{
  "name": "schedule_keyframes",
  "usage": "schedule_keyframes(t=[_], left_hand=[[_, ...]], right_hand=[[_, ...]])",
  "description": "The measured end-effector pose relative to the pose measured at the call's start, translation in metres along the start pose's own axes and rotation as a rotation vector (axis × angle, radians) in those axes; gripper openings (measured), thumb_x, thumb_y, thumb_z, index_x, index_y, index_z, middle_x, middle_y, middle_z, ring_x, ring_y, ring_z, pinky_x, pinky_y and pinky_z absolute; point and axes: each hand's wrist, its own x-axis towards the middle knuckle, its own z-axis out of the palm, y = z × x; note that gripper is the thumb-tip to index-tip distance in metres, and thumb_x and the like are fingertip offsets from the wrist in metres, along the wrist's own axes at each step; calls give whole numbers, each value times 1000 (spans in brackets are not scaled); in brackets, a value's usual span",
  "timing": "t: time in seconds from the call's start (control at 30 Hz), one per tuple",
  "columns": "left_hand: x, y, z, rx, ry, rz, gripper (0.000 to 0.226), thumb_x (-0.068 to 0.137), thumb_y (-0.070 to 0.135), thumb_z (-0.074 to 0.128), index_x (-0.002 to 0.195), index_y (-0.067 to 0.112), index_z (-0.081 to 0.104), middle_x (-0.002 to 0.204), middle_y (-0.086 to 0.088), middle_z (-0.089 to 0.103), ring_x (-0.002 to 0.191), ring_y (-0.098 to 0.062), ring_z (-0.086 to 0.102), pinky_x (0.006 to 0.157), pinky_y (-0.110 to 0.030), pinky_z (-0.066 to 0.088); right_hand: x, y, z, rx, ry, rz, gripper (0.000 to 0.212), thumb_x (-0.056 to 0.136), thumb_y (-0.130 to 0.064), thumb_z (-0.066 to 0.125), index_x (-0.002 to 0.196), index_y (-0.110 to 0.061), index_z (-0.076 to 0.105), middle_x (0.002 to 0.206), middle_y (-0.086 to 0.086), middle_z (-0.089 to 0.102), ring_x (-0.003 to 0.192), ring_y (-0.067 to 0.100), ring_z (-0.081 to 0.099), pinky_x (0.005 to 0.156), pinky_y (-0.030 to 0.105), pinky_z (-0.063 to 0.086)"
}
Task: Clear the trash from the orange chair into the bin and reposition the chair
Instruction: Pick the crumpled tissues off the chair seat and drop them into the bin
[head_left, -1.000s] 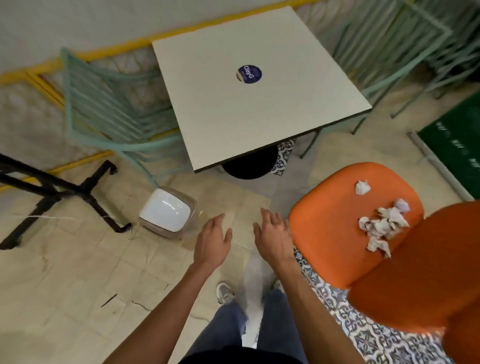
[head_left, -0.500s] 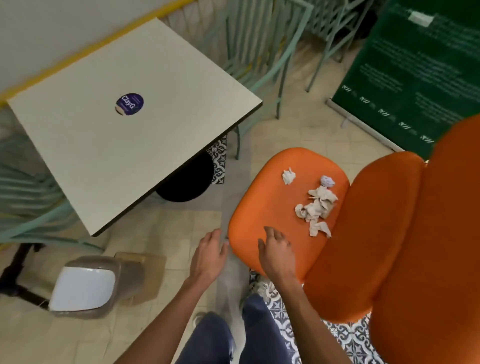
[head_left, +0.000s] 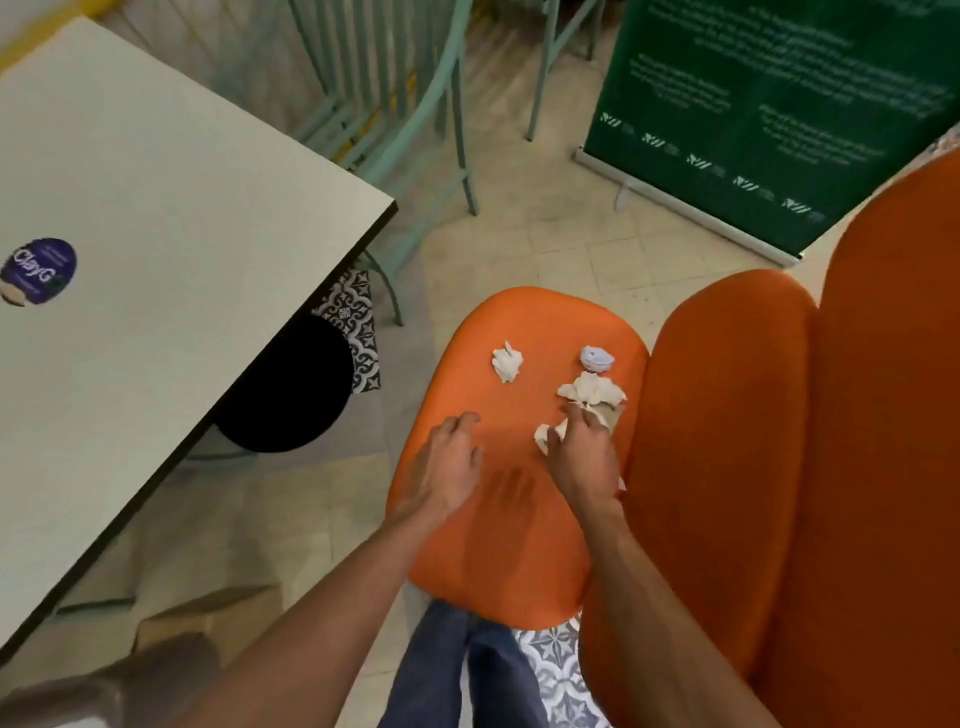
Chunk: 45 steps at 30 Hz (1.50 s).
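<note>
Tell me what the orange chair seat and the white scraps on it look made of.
Orange chair seat: apparently padded fabric upholstery, matte; rounded edges, no glare. White scraps: probably crumpled tissue or paper napkin; thin, creased folds, matte.

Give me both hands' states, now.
Left hand: open, holding nothing, over the orange chair.
Right hand: fingers on the crumpled paper; whether it grips cannot be told.

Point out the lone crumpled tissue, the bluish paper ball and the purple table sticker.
lone crumpled tissue (head_left: 506, 362): head view, its middle.
bluish paper ball (head_left: 597, 358): head view, its middle.
purple sticker (head_left: 40, 269): head view, on its lettering.
</note>
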Motion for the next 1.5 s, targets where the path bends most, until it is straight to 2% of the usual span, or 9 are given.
schedule_keyframes(t=[0.3,0.5,0.63,0.8,0.87,1.0,1.2,1.37,1.5], left_hand=[[187,-5,67,153,-3,245,52,98,12,62,146,25,50,144,-3,54,127,-33,53,94,-48,54],[245,-24,116,302,-132,342,61,99,3,59,153,27,45,167,-7,25,151,-38,24,114,-51,42],[248,-39,140,294,-66,363,52,96,-9,52,141,15,57,153,-10,42,135,-33,40,109,-44,46],[224,-46,129,188,-67,272,47,96,-9,54,135,14,66,123,-11,64,111,-30,60,94,-43,53],[205,-48,111,118,-65,204,49,98,-6,55,138,20,64,116,-10,68,101,-29,65,86,-43,57],[159,-48,61,-54,-33,80,42,99,13,68,136,25,52,98,-3,69,77,-21,63,72,-41,56],[70,-41,-39,-291,108,-84,47,91,28,80,115,30,39,95,-6,73,83,-25,68,72,-40,54],[-16,-37,-107,-405,292,-136,41,90,39,79,119,23,54,94,-4,74,86,-27,71,76,-44,58],[-91,-35,-145,-503,345,-195,34,93,37,77,121,23,64,86,-2,73,72,-15,74,67,-45,64]], right_hand=[[169,58,36,-78,63,-71,42,105,-32,57,145,-24,56,148,15,54,129,41,55,104,54,53],[225,77,76,-229,28,-101,39,105,-22,49,144,-26,57,146,21,46,127,44,48,99,54,50],[234,83,94,-209,112,-111,36,108,-6,40,136,-17,61,138,20,47,124,41,44,96,50,49],[208,71,88,-76,39,-155,33,102,-18,54,130,-27,68,135,10,53,123,31,51,98,40,47],[189,54,80,-47,52,-156,39,106,-16,53,143,-27,62,134,12,53,122,32,54,96,43,53],[138,4,49,10,36,-144,50,108,-27,58,155,-36,45,131,12,59,105,36,63,77,50,59],[42,-86,-22,94,65,-164,38,103,-40,66,134,-33,46,116,8,70,93,38,68,67,45,54],[-27,-139,-67,186,90,-265,39,98,-43,72,129,-31,50,109,7,72,90,34,69,68,44,57],[-78,-170,-102,254,44,-373,35,98,-45,71,127,-32,55,108,6,72,94,32,67,69,39,50]])
